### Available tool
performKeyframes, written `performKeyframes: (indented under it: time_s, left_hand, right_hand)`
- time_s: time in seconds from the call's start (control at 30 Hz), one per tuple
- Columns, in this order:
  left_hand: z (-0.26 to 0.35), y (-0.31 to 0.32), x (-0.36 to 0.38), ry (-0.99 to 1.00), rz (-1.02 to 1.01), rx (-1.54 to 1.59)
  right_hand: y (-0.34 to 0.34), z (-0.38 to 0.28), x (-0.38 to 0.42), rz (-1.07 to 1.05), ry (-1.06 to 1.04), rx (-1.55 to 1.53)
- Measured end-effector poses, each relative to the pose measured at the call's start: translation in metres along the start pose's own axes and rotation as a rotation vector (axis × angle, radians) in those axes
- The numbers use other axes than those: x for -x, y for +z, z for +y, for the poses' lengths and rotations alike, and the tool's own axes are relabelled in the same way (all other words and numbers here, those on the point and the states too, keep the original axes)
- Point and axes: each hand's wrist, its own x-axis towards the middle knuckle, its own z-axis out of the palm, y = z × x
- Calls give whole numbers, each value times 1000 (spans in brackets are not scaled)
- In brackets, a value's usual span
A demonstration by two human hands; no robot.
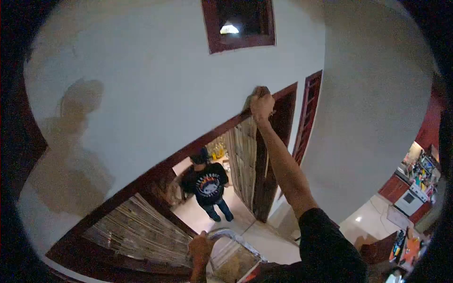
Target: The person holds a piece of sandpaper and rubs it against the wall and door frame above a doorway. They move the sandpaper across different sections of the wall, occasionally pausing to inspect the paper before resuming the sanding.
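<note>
My right arm reaches up, and my right hand [263, 107] is closed against the white wall, right at the top edge of the dark red door frame [207, 137]. A dark brownish patch shows at its fingers; I cannot tell what they hold. Low in the view, my left hand [200, 248] is closed at the curved pale rail of a stepladder [241, 241]. The ladder's worn, stained top step lies just below me. Strands of a bead-like curtain [243, 162] hang in the doorway beneath the frame.
A person [207, 186] in a black T-shirt and jeans stands beyond the doorway, back turned. Above is a small framed window [243, 23]; a narrow barred one [307, 118] is at the right. A white stove [411, 203] and a cluttered table [406, 250] stand far right.
</note>
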Motion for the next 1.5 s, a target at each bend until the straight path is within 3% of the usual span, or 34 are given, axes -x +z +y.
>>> performKeyframes:
  time_s: [0.03, 0.07, 0.1, 0.2, 0.23, 0.3, 0.37, 0.43, 0.47, 0.5, 0.57, 0.6, 0.63, 0.7, 0.73, 0.87, 0.97, 1.0, 1.13, 1.2, 1.3, 1.43, 1.5]
  left_hand:
    - [5, 3, 3, 30, 44, 34]
    - [11, 4, 6, 21, 67, 5]
    - [21, 3, -8, 30, 93, 25]
    - [22, 8, -14, -17, -11, -19]
    - [16, 12, -16, -18, -17, -20]
    - [-3, 31, -23, 29, 41, 24]
    - [3, 28, -28, 30, 51, 71]
    - [-6, 30, -24, 4, 32, 78]
    - [-8, 40, -31, -3, 50, 61]
    - [-12, 46, -28, -10, 53, 37]
    - [-14, 50, -19, -6, 53, 89]
    - [-17, 57, -24, 9, 73, 140]
    - [-18, 59, -21, 7, 65, 134]
    - [-23, 56, -21, 28, 77, 55]
    - [-21, 52, -20, 25, 75, 51]
    - [-27, 62, -19, -1, 91, 6]
    - [-31, 67, -21, -46, 101, -45]
    - [-31, 67, -21, -103, 89, -113]
    - [-31, 71, -24, -123, 22, -21]
    - [-27, 54, -26, -170, -43, -3]
    - [-35, 62, -26, -147, -38, -30]
    - [-28, 45, -24, -97, 11, -54]
    - [-26, 43, -28, -163, -109, -135]
  right_hand:
    - [-9, 0, -1, -74, -26, 111]
    - [-15, 0, 11, 66, -472, 358]
    - [-16, -12, -8, 82, -502, 350]
    - [-7, 16, -32, -45, -72, 16]
    - [2, 21, -26, -48, -68, 20]
    - [22, 39, -4, 198, -525, 220]
    - [36, 59, -10, 153, -507, 144]
    - [16, 34, -24, 69, -338, 117]
    - [6, 14, -29, -16, -98, -73]
    - [11, 21, -19, -24, -90, -71]
    - [14, 40, 5, 194, -614, 170]
    - [2, 44, 27, 178, -741, 188]
    - [-3, 44, 25, 174, -732, 191]
    - [-1, 35, 6, -53, -317, 184]
    - [6, 32, -3, 94, -247, 57]
    - [8, 22, 21, 319, -314, -152]
    - [18, 28, 63, 255, -340, -245]
    - [1, 9, 80, 160, -476, -36]
    - [10, 15, 86, 180, -501, 105]
    - [26, 10, 78, 157, -375, -67]
    - [7, 16, 102, -23, -334, -11]
    - [2, 16, 93, -48, -328, -19]
    - [13, 2, 64, -77, -128, 7]
